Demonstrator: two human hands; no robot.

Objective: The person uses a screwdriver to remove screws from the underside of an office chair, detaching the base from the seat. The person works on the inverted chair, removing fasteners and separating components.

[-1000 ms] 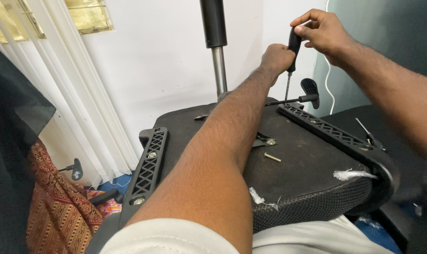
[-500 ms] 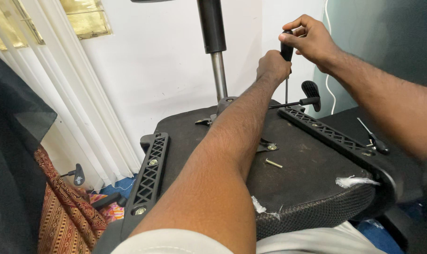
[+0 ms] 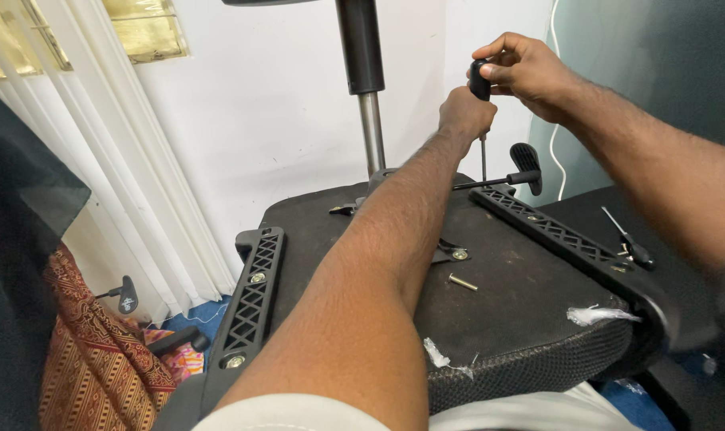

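Head view, screwdriver (image 3: 480, 96) tip hidden, hands gripping

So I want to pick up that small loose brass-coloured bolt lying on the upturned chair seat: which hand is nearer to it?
Left. The left hand grips the black-handled screwdriver lower down, closer to the bolt; the right hand sits higher, atop the handle.
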